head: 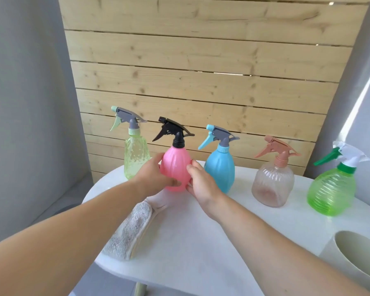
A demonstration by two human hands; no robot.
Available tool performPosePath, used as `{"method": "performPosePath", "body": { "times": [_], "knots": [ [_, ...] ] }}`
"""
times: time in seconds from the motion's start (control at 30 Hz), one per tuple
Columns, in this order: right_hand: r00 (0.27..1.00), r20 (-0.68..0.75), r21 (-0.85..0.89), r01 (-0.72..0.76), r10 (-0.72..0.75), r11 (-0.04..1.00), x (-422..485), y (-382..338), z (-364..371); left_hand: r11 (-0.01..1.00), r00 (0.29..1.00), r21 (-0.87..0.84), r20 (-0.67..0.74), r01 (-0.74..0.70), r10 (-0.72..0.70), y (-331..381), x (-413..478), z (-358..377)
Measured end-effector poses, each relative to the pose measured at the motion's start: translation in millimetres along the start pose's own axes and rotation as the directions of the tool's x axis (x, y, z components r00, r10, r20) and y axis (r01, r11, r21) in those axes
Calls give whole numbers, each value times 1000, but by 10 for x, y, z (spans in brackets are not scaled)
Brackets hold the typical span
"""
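Note:
A pink spray bottle (175,165) with a black trigger head stands upright on the white table (201,242), second from the left in a row of bottles. My left hand (153,175) wraps its left side, with the thumb across the front near the base. My right hand (201,182) holds its right side, with fingertips on the bottle's wall. The bottle's base is partly hidden behind my hands.
A pale green bottle (135,154) stands left of the pink one. To its right stand a blue bottle (220,167), a clear brownish bottle (272,182) and a bright green bottle (331,189). A folded grey cloth (130,229) lies front left. A cream container (359,259) sits front right. Wooden slats (201,60) stand behind.

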State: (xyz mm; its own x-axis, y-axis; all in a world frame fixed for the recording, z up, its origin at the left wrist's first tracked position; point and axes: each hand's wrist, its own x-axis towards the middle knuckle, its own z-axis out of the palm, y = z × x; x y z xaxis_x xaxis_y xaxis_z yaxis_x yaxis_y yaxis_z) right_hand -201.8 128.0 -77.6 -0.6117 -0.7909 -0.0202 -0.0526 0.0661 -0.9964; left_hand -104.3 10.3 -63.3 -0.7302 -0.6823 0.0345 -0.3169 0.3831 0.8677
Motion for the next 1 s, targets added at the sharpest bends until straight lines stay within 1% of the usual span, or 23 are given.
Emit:
{"method": "performPosePath", "body": {
  "times": [0.3, 0.43, 0.5, 0.57, 0.6, 0.63, 0.67, 0.7, 0.73, 0.77, 0.8, 0.9, 1.0],
  "knots": [
    [1000, 6, -8, -17, 18, 1000, 286, 298, -58, 1000, 1000, -30, -24, 3, -4, -125, 69, 72],
    [1000, 6, -85, -12, 13, 996, 144, 212, -72, 998, 1000, 63, -4, 19, -19, -64, 37, 58],
    [1000, -3, -160, 26, -27, 987, -27, 115, -92, 991, 997, 112, -28, 70, -67, -6, -29, 40],
    [994, -64, -250, 74, -93, 965, -244, 24, -150, 976, 986, 168, -122, 136, -116, 44, -170, 32],
    [981, -130, -299, 98, -143, 949, -352, -14, -197, 969, 977, 205, -187, 139, -101, 65, -265, 49],
    [954, -214, -347, 125, -208, 930, -449, -60, -251, 967, 969, 231, -244, 108, -50, 86, -362, 89],
    [912, -302, -397, 144, -277, 906, -541, -121, -311, 971, 961, 235, -275, 51, 16, 112, -455, 147],
    [862, -375, -445, 155, -341, 882, -580, -160, -369, 975, 957, 221, -276, -26, 88, 145, -534, 212],
    [816, -429, -482, 157, -388, 862, -593, -197, -425, 972, 956, 207, -247, -106, 157, 177, -579, 280],
    [785, -468, -499, 144, -405, 854, -568, -212, -490, 966, 956, 189, -202, -176, 213, 213, -603, 356],
    [776, -492, -504, 116, -395, 856, -526, -233, -542, 961, 957, 164, -150, -224, 249, 247, -599, 422],
    [817, -509, -464, 2, -269, 886, -335, -279, -648, 955, 960, 115, -25, -275, 279, 368, -506, 596],
    [865, -472, -382, -30, -168, 924, -134, -283, -664, 951, 964, 158, 41, -264, 261, 448, -391, 745]
  ]
}}
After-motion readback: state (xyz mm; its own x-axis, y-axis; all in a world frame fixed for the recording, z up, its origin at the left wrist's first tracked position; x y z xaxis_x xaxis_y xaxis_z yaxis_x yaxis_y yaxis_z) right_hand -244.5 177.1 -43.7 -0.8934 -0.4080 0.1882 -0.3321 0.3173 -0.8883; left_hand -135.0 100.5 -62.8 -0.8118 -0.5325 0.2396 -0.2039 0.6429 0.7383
